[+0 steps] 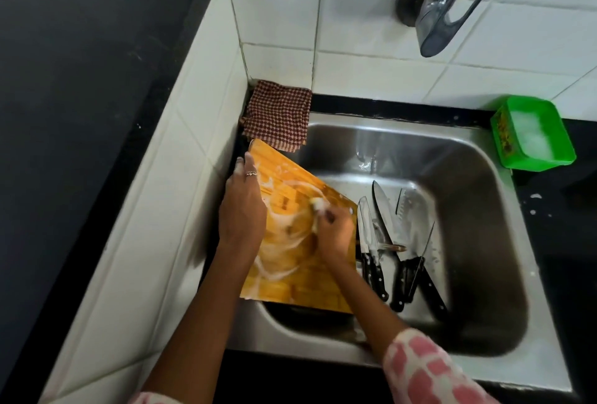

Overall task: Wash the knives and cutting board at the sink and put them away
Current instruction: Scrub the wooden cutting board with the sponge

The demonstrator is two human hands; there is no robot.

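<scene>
A wooden cutting board (284, 184), streaked with white soap foam, leans tilted over the left side of the steel sink (478, 242). My left hand (242, 210) grips the board's left edge. My right hand (332, 232) holds a soapy scrubber (318, 205) pressed against the board's face. Several black-handled knives (384, 242) lie in the sink basin right of the board, blades pointing away from me, with foam on them.
A checked red cloth (277, 114) hangs over the sink's back left corner. A green tub of soapy foam (533, 135) stands on the black counter at the right. The steel tap (449, 0) sticks out of the white tiled wall above.
</scene>
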